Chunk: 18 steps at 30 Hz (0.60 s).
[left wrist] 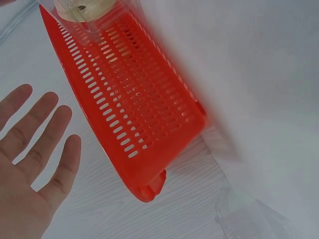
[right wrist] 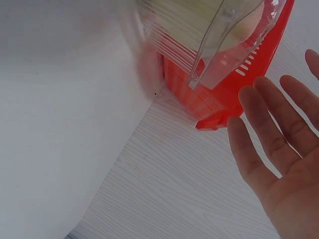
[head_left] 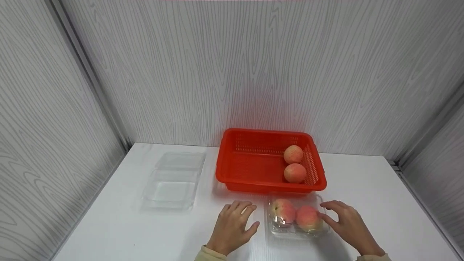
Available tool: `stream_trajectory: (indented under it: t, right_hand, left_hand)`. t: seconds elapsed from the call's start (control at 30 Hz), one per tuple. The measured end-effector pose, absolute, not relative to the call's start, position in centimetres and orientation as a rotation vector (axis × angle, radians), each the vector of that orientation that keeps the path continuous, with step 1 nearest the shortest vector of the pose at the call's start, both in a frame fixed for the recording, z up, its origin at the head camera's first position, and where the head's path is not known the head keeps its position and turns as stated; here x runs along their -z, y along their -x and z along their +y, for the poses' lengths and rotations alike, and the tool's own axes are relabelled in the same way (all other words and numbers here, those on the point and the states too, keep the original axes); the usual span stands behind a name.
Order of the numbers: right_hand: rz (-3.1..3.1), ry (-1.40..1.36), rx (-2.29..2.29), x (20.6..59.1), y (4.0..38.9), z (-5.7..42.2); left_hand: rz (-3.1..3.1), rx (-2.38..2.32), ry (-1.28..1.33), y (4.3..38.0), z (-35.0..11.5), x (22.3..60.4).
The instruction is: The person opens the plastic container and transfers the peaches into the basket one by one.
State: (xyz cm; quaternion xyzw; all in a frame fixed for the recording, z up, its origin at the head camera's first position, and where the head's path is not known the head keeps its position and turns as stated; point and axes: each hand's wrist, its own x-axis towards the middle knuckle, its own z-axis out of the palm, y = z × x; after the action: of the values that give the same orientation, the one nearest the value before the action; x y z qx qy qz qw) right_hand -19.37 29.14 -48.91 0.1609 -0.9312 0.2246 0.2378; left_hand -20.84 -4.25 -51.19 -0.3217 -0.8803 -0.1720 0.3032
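Observation:
Two peaches, one on the left (head_left: 283, 211) and one on the right (head_left: 308, 218), lie inside a clear plastic clamshell box (head_left: 290, 235) in front of the red basket. To the left of that box, my left hand (head_left: 233, 226) hovers with relaxed fingers and holds nothing. My right hand (head_left: 346, 223) is at the box's right side, its fingers loosely bent and its thumb near the right peach; whether it touches the box I cannot tell. Both wrist views show the left hand (left wrist: 37, 164) and right hand (right wrist: 284, 149) with spread, extended fingers.
A red plastic basket (head_left: 253, 186) stands against the back wall with a rear peach (head_left: 293, 154) and a front peach (head_left: 295, 173) at its right side. An opened clear plastic box (head_left: 174, 181) lies at the left of the white table (head_left: 127, 224). Panels enclose the sides.

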Motion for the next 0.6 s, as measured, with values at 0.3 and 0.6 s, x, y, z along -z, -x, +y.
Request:
stream_trajectory:
  t: [0.3,0.6]
  right_hand:
    - [-2.677,-0.353,-0.692,48.8,19.2,28.8]
    - [-2.620,-0.416,-0.705,49.5,19.2,29.0]
  left_hand:
    - [-2.304,0.431,0.889,21.0,-3.0,51.4]
    - [-2.305,0.430,0.931,21.2,-1.5,51.3]
